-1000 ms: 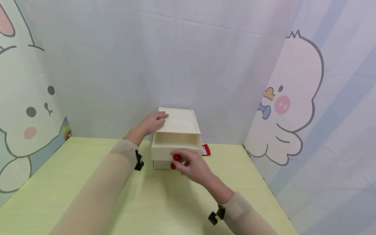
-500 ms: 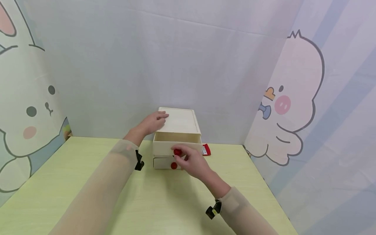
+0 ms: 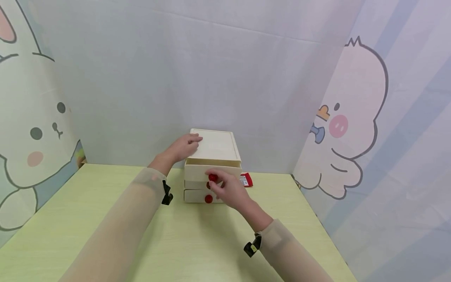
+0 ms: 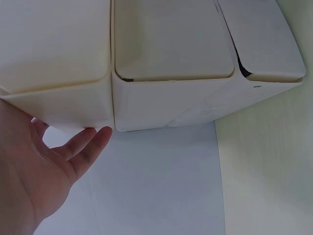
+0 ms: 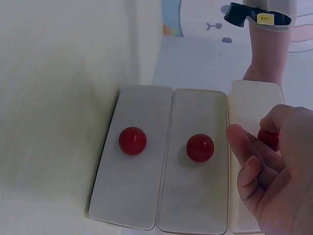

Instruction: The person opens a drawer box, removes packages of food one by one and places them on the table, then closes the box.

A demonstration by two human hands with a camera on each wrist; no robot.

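Note:
A small cream drawer cabinet point(image 3: 216, 145) with three stacked drawers stands against the back curtain. Its top drawer point(image 3: 197, 175) juts out a little, with a narrow gap under the cabinet's lid. My right hand point(image 3: 232, 191) pinches that drawer's round red knob point(image 3: 213, 178) between thumb and fingers. The middle knob point(image 5: 200, 148) and bottom knob point(image 5: 132, 141) show on flush drawer fronts in the right wrist view. My left hand point(image 3: 182, 147) rests on the cabinet's top left edge, fingers extended; in the left wrist view its fingers point(image 4: 90, 149) lie along the cabinet's edge.
A red and white packet point(image 3: 246, 179) lies on the table to the right of the cabinet, partly hidden behind it. The pale yellow-green table point(image 3: 183, 243) reaches back to a grey curtain point(image 3: 197, 78). Cartoon-printed curtains flank both sides.
My right hand has pushed the top drawer inward, away from me, narrowing its opening and uncovering the lower drawer fronts. My left hand has stayed in place on the cabinet.

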